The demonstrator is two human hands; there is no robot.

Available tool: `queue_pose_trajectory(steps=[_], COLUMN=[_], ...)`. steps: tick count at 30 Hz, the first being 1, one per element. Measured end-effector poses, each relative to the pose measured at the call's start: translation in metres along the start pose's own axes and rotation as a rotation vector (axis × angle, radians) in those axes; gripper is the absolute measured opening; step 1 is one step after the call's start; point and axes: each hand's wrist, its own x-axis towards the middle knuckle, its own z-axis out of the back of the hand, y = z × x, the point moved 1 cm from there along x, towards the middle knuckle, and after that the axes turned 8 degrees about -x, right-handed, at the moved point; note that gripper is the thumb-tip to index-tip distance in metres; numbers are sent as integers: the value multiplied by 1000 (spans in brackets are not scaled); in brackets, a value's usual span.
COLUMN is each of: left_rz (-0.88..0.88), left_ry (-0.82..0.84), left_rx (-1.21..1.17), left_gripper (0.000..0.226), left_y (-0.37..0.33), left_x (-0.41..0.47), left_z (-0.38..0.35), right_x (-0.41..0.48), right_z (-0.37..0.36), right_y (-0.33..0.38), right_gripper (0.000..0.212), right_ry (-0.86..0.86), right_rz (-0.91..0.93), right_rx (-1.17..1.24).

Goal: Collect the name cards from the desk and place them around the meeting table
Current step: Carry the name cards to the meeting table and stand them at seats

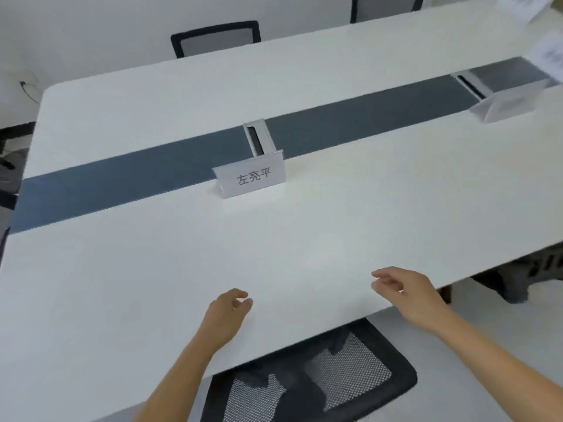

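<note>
Both hands empty, left hand (227, 312) and right hand (405, 292) loosely curled over the near table (122, 284); a careless reach could topple the standing name card (253, 179).

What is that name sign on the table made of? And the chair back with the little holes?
The name card looks like white paper inside a clear plastic stand, maybe acrylic: its edges look glassy and see-through. The chair back seems to be woven mesh in a black frame, probably plastic: light floor shows through its tiny holes.
</note>
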Motion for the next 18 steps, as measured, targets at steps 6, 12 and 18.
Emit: queue_pose_trajectory(steps=[6,12,18], left_rz=[-158,-210,-340], left_ry=[91,314,520], left_rx=[-78,-38,92], left_gripper=[21,13,14], left_y=[-48,-92,-167], left_x=[-84,-152,-185], left_z=[-80,-186,-284], right_x=[-110,-214,-318], right_z=[17,56,105], right_y=[-99,-183,-267], right_gripper=[14,23,19], right_ry=[-37,-94,-352], right_rz=[-132,-229,-368], right_rx=[192,317,505])
